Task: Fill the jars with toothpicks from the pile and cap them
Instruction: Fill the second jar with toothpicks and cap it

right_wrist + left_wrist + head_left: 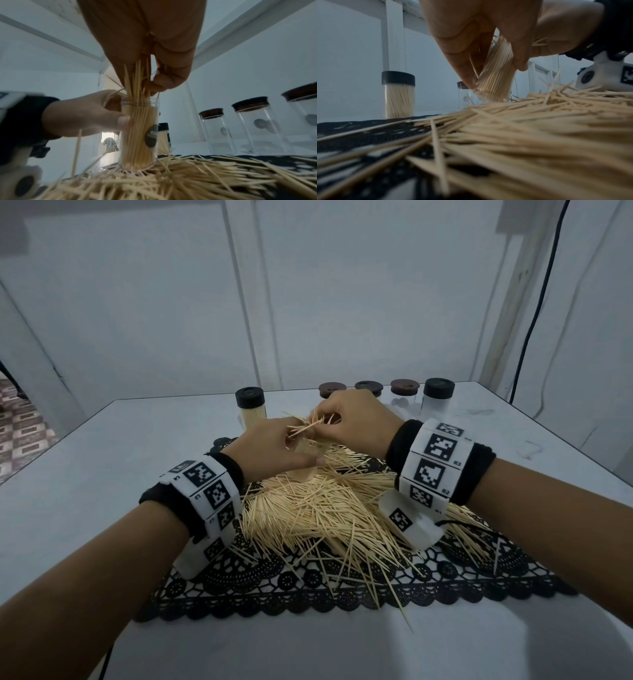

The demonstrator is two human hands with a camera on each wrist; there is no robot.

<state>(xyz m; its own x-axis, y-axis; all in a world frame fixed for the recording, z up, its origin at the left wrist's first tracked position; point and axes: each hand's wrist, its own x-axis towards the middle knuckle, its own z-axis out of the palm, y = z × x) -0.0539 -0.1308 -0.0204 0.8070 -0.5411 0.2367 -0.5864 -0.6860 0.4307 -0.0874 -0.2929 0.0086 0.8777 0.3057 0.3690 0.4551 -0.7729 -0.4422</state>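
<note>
Toothpicks going into clear glass jar (139, 136)
Left hand (82, 116) grips jar; right hand (147, 44) pinches thin wooden toothpick bundle (137, 81) at its mouth.

From my head view the toothpick pile (318, 508) covers the middle of the black lace mat (308, 594), blocking any low pass there. At 12 o'clock a row of capped jars (404, 395) stands along the far edge of the bench (85, 474); at 11 the full capped jar (250, 405) stands beside my left hand (274, 448). Bare bench lies open at 9 and 3 o'clock, and at 6 before the mat.
</note>
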